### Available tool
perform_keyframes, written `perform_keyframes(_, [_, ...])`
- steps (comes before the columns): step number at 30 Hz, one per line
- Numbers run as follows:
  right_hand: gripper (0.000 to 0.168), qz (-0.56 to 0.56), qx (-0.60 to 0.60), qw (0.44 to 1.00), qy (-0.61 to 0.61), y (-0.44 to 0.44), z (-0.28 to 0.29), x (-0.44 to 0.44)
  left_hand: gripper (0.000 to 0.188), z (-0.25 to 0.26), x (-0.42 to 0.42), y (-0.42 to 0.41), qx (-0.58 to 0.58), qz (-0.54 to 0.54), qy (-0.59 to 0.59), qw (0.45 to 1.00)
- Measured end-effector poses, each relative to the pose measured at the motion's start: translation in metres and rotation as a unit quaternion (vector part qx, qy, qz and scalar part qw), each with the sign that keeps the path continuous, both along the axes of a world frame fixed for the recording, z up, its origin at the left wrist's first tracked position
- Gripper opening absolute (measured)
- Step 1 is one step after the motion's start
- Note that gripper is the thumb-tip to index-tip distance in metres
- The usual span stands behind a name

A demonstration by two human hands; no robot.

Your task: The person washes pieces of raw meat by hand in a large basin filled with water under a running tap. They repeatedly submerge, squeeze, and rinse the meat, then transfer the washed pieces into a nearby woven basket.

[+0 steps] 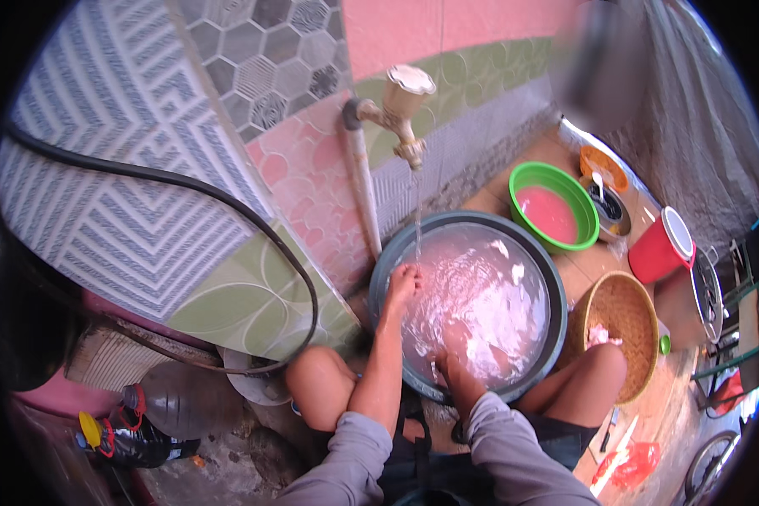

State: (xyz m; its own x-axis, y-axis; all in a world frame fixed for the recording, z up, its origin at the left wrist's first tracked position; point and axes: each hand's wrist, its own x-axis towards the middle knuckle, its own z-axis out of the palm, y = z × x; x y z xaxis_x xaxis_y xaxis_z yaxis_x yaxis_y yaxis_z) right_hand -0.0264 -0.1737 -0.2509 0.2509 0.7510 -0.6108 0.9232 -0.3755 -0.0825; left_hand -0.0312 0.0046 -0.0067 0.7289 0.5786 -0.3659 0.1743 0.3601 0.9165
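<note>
A large dark grey basin [555,284] of cloudy pinkish water stands between my knees. Pale pieces [517,273] show at the water's surface. My left hand [407,283] is above the basin's left side with its fingers curled under the thin water stream [419,215]; whether it holds anything is unclear. That stream runs from a tap [407,111] with a pale round handle. Near the basin's close rim, my right hand [446,362] dips into the water, and its fingers are hidden.
To the right are a green basin [591,221] of pink liquid, a red container [658,253], a woven basket [629,354] with pale pink pieces, and a metal pot [683,310]. A knife [609,430] lies near a red plastic bag [632,465]. At left, a black hose [228,199] curves before large bottles [183,401].
</note>
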Motion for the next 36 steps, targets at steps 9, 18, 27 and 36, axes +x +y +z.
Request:
perform_keyframes(9, [0.028,-0.171,0.352,0.92,0.012,-0.015,0.11,0.018,0.02,-0.006,0.008,-0.011,-0.017,-0.002,-0.008,1.0])
perform_keyframes(18, [0.017,-0.322,0.57,0.738,0.163,0.066,0.23,0.042,0.034,-0.065,-0.017,0.033,0.192,0.043,0.008,0.98])
perform_keyframes(27, [0.018,-0.368,0.684,0.593,0.21,0.11,0.281,0.083,0.033,0.013,0.0,0.001,-0.124,0.013,-0.218,0.968])
perform_keyframes(36, [0.018,-0.448,0.538,0.602,0.384,0.105,0.271,0.081,0.028,-0.007,0.013,0.011,0.105,0.188,-0.174,0.961])
